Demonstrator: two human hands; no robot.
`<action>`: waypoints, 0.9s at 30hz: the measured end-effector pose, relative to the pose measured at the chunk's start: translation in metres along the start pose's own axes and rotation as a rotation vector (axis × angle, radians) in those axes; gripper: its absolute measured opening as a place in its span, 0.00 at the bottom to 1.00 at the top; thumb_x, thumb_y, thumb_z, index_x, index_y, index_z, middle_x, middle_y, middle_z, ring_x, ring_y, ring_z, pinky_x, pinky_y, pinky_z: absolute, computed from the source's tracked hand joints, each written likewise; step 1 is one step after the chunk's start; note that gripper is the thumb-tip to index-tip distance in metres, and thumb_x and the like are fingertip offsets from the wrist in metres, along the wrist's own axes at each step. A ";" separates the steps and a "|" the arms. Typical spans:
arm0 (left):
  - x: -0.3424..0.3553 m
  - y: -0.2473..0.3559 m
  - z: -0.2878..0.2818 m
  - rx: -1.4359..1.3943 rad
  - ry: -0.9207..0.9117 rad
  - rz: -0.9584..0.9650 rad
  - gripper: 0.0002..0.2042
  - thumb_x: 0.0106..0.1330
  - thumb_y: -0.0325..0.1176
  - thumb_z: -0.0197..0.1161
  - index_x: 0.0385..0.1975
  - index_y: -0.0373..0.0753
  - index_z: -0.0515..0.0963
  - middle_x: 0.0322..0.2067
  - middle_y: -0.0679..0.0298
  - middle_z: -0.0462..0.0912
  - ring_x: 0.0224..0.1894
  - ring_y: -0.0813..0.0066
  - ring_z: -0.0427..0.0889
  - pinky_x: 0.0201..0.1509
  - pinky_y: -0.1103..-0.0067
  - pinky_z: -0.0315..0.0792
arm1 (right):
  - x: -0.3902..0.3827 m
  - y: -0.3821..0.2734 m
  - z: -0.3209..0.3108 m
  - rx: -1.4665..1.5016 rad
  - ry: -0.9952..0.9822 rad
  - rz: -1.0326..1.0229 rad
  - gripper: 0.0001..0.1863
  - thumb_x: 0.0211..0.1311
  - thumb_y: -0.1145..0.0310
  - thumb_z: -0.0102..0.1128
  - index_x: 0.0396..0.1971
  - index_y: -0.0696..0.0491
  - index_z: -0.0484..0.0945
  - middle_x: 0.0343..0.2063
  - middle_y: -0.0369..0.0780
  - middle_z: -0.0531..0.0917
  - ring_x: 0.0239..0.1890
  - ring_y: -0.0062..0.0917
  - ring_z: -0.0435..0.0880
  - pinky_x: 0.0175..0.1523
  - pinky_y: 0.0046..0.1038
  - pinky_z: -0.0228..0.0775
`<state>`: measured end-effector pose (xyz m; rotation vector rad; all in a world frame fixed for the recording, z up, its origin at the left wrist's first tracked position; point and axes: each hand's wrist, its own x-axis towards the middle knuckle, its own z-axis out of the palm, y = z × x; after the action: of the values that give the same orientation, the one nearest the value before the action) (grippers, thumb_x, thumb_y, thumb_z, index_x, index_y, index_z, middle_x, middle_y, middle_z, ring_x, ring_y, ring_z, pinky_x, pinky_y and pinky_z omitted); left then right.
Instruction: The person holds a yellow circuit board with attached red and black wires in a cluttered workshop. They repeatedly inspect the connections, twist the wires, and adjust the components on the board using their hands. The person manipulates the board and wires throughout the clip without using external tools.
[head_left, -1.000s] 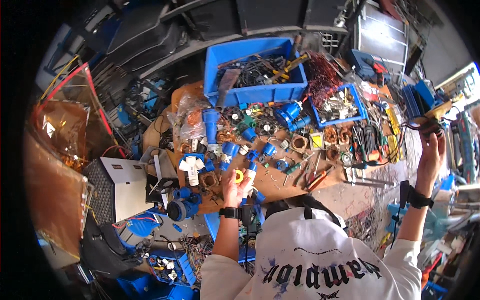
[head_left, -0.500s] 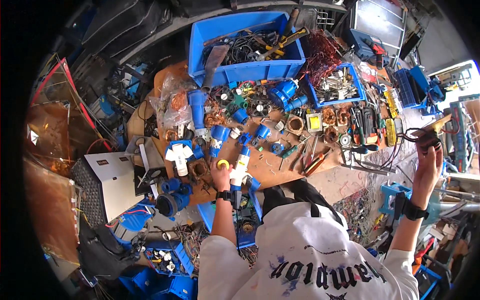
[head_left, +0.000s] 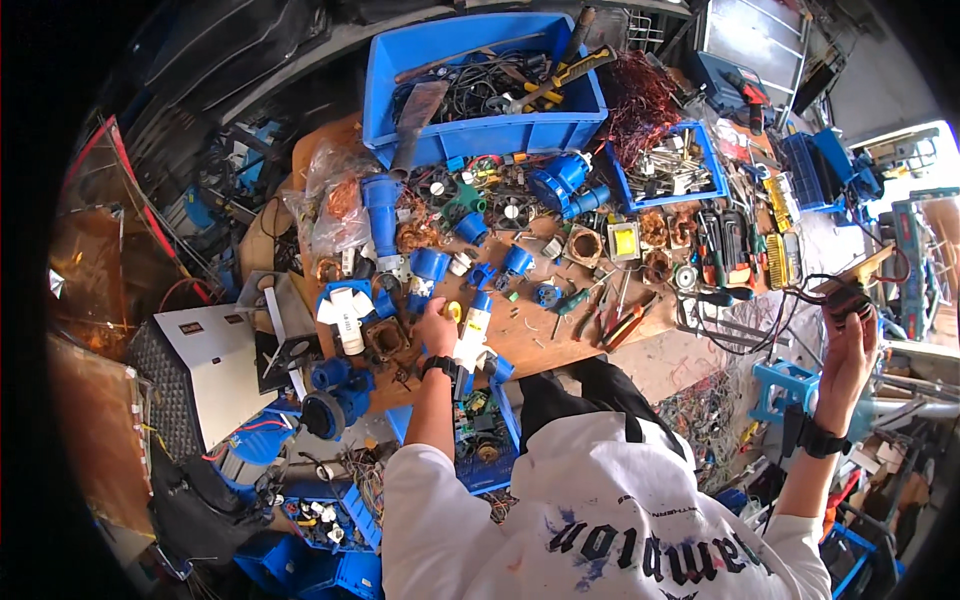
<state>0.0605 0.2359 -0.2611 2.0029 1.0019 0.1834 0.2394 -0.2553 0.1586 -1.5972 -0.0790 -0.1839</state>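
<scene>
My left hand is closed at the bench's near edge, with a small yellow ring-shaped piece at its fingertips. Just right of it, a white and blue tubular fitting lies on the bench. A blue cylindrical part is just beyond the fingers. Far to the right, my raised right hand grips a dark, rounded thing whose kind I cannot make out. Black cable trails left from it, and a pale wooden-looking strip shows behind.
A large blue crate of cables stands at the back, with a smaller blue tray of metal parts on its right. Pliers, screwdrivers and copper coils crowd the brown bench. Motor-like blue parts sit at left.
My left hand has moved slightly away from me with the yellow piece, beside the white fitting. My right hand has lowered a little with the dark thing. The view has shifted slightly.
</scene>
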 end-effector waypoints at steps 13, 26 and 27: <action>-0.011 0.008 0.002 0.159 0.023 0.005 0.13 0.56 0.34 0.66 0.39 0.37 0.79 0.33 0.55 0.83 0.37 0.57 0.81 0.43 0.67 0.74 | -0.013 0.006 0.004 0.022 0.002 0.044 0.17 0.64 0.74 0.56 0.51 0.60 0.69 0.47 0.41 0.78 0.50 0.26 0.78 0.61 0.37 0.68; 0.003 0.014 0.022 0.245 -0.026 -0.051 0.12 0.56 0.38 0.68 0.31 0.34 0.80 0.33 0.52 0.80 0.39 0.54 0.78 0.44 0.66 0.72 | -0.028 0.002 0.004 0.022 0.036 0.062 0.17 0.63 0.74 0.58 0.51 0.60 0.69 0.47 0.42 0.78 0.49 0.26 0.79 0.58 0.33 0.70; 0.001 0.017 0.020 0.268 0.016 -0.021 0.12 0.56 0.36 0.68 0.32 0.34 0.80 0.35 0.52 0.79 0.41 0.54 0.77 0.45 0.66 0.72 | -0.029 0.001 0.004 0.021 0.044 0.067 0.17 0.63 0.74 0.58 0.51 0.60 0.69 0.47 0.42 0.78 0.49 0.26 0.79 0.58 0.32 0.70</action>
<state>0.0803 0.2187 -0.2609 2.2338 1.1044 0.0557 0.2115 -0.2492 0.1522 -1.5720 0.0069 -0.1651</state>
